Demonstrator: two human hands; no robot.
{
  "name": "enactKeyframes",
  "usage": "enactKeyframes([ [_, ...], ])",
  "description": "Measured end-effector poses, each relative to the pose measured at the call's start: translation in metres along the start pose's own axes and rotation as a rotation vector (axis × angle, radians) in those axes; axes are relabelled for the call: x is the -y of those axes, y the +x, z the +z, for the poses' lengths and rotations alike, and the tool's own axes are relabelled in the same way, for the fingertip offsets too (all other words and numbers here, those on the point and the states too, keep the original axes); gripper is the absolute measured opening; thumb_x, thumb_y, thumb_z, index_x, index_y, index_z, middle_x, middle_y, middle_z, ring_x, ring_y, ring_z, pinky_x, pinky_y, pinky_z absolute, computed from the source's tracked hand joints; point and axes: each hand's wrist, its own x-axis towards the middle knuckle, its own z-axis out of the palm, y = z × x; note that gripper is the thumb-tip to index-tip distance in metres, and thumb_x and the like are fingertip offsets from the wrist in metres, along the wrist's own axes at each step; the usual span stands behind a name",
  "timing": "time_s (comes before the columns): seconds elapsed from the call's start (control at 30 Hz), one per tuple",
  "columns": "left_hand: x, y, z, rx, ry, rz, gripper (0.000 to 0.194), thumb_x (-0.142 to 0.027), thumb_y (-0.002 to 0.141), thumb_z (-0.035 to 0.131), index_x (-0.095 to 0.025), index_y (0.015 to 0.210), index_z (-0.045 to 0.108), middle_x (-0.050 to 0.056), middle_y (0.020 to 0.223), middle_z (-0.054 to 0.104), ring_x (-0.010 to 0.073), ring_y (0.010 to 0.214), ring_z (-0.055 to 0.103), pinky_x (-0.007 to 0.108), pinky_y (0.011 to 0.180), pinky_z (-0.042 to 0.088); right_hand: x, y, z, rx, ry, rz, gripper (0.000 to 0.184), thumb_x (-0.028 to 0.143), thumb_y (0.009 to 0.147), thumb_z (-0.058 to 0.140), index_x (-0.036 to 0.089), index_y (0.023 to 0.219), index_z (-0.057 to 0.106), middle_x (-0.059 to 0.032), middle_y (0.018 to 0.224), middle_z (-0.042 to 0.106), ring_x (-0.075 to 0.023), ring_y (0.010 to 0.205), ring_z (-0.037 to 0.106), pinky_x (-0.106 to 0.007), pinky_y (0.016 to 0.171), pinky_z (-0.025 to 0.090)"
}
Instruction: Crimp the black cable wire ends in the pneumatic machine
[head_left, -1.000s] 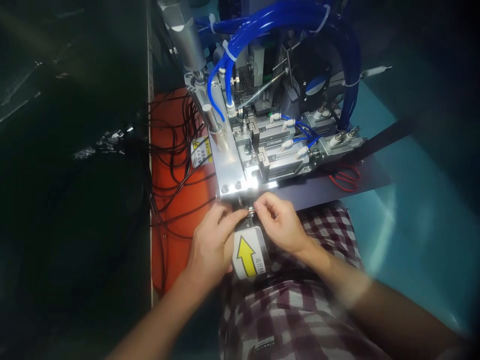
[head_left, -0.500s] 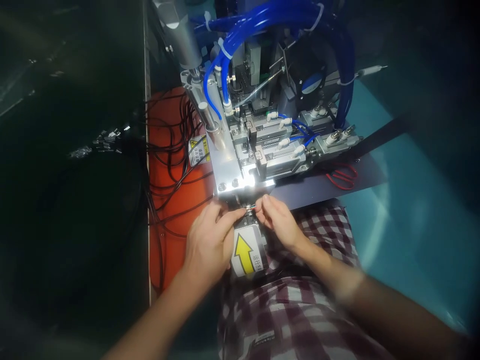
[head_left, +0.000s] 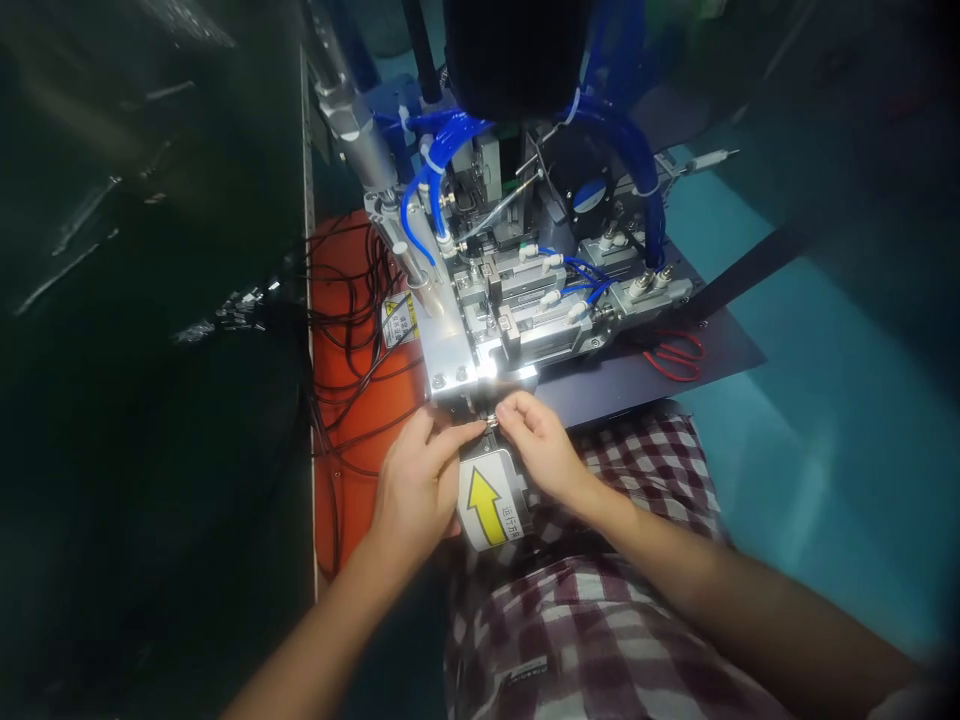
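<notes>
At the front of a metal machine (head_left: 495, 300), a small silver connector (head_left: 492, 421) lies between my two hands. My left hand (head_left: 420, 470) is closed beside the machine's front block, with one digit stretched to the connector and pressing at it. Its other fingers are partly hidden. From the right, my right hand (head_left: 541, 445) is pinched close against the connector. Thin coloured wires showed at its fingertips a moment ago; now the fingers mostly cover them. Below the connector, a white label with a yellow arrow (head_left: 487, 505) faces up.
Black cables (head_left: 360, 360) spread over the orange surface (head_left: 352, 500) on the left, with a heap of silver cable ends (head_left: 240, 310) beyond. Blue air tubes (head_left: 442, 150) arch above the machine. Red-handled scissors (head_left: 679, 357) lie on the dark plate (head_left: 600, 385) to the right.
My right hand has moved slightly left, closer to the connector, and the coloured wires are now covered. My left hand keeps its place there. The view has shifted, and a dark shape enters at the top.
</notes>
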Motion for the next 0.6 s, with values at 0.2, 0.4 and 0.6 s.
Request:
enactKeyframes([
  [0.2, 0.001, 0.003, -0.015, 0.084, -0.001, 0.026, 0.028, -0.01, 0.09, 0.045, -0.017, 0.104, 0.067, 0.004, 0.082, 0.054, 0.0146, 0.076, 0.054, 0.026, 0.067, 0.048, 0.003, 0.0, -0.003, 0.036, -0.014, -0.013, 0.033, 0.044, 0.089, 0.049, 0.022, 0.066, 0.04, 0.0056, 0.059, 0.036, -0.0116, 0.054, 0.034, -0.025, 0.05, 0.031],
  [0.4, -0.012, 0.009, -0.016, 0.144, 0.279, 0.184, 0.032, -0.009, 0.087, 0.041, -0.015, 0.108, 0.066, 0.009, 0.091, 0.057, 0.0213, 0.086, 0.052, 0.035, 0.074, 0.048, 0.001, 0.0, -0.003, 0.037, -0.074, -0.039, 0.033, 0.043, 0.09, 0.048, 0.022, 0.066, 0.04, 0.006, 0.058, 0.036, -0.0113, 0.053, 0.033, -0.025, 0.049, 0.03],
  [0.6, -0.018, 0.003, 0.001, 0.044, 0.302, 0.146, 0.031, -0.006, 0.087, 0.039, -0.014, 0.105, 0.064, 0.009, 0.088, 0.057, 0.0207, 0.084, 0.052, 0.033, 0.071, 0.048, 0.001, -0.003, -0.007, -0.033, -0.244, -0.144, 0.025, 0.033, 0.091, 0.049, 0.022, 0.07, 0.043, 0.0046, 0.063, 0.041, -0.0126, 0.059, 0.037, -0.027, 0.06, 0.031],
])
